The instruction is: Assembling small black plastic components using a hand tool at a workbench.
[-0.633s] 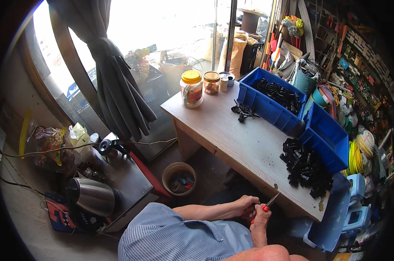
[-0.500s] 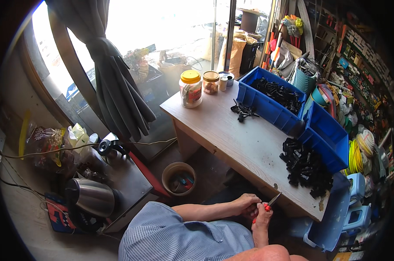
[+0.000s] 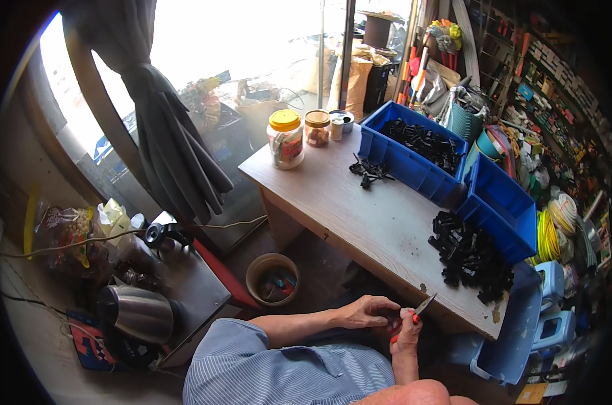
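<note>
A: What are the hands doing?

B: The right hand [image 3: 406, 339] is gripping a red-handled tool [image 3: 423, 308], apparently scissors, its pointed metal end sticking out up and to the right. The left hand [image 3: 368, 312] is hovering just beside it, fingers bent towards the handles. I'm not able to tell whether they're pinching anything small, or quite touching the tool.

A: What's worrying you?

B: Mostly those left fingers. They're sitting close to the handles and the base of the blade, so a slip of the right hand's grip could nick or pinch them.

A: And the tip?

B: It's pointing away from the body, towards the table [image 3: 380, 229] ahead of the hands. I'm not judging the gap well from this angle, but a sudden push could jab the worn edge.

A: Anything about dropping?

B: Both hands are working above the lap, so a loosened grip could send the tool point-first onto a leg.

A: The black pieces [image 3: 468, 260]?

B: They're lying heaped ahead and right of the right hand, near the table's edge; a careless elbow could be knocking some off.
</note>
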### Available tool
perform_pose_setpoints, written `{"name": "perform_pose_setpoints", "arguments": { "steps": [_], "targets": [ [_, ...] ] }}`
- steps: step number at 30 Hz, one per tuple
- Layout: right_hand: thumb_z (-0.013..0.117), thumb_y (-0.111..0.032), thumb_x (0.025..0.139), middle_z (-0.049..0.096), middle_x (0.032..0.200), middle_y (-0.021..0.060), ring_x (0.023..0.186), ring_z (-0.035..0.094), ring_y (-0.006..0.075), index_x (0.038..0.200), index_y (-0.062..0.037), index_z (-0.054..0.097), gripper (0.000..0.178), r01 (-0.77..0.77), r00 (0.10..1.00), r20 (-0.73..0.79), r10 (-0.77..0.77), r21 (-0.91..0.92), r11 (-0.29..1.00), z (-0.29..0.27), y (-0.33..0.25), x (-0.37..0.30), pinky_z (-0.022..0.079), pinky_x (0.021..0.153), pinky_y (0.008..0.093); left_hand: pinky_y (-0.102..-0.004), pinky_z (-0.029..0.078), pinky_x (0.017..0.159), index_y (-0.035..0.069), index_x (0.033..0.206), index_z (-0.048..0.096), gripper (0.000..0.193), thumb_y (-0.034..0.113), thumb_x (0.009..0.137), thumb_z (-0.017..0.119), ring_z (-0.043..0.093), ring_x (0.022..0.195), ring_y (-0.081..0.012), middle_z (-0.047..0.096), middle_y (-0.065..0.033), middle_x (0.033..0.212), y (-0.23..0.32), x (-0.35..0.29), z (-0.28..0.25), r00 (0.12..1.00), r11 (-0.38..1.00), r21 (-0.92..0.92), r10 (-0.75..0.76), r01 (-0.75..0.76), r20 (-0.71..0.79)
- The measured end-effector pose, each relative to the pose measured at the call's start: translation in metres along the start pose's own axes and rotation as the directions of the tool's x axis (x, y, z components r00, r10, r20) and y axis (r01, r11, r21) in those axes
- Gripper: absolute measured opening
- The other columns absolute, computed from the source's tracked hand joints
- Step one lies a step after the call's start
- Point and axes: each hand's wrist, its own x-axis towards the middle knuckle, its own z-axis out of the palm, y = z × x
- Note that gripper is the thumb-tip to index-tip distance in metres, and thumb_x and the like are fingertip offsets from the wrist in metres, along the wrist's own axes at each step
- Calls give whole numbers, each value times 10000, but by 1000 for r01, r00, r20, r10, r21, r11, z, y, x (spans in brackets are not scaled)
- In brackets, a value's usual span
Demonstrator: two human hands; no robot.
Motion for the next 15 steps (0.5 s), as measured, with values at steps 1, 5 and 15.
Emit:
{"name": "perform_pose_setpoints", "arguments": {
  "steps": [1,5,15],
  "targets": [
    [656,-200,861,512,673,-35,569,507,97,822,-147,573,106,21,999,31,-21,5,1000,0,2,3,423,519,260,-329,571,832,-7,1349,517,438,59,931,628,665,1013,-202,653,-119,1130,-2,-1,-2,993,968,223,119,-115,-3],
    [674,-189,850,534,711,-55,613,515,80,820,-149,603,87,-3,1000,-23,3,6,1000,7,0,-3,424,566,238,-374,573,833,4,1297,534,439,80,892,686,668,992,-284,612,-165,1135,-7,-3,-3,951,681,684,302,-261,62],
    [662,-158,846,572,799,-33,756,560,91,835,-114,617,64,-17,999,-41,19,35,999,2,3,1,466,700,253,-382,567,757,11,1192,564,377,94,856,714,666,917,-342,630,-181,1047,-11,1,9,941,585,779,336,-228,23]
  ]
}}
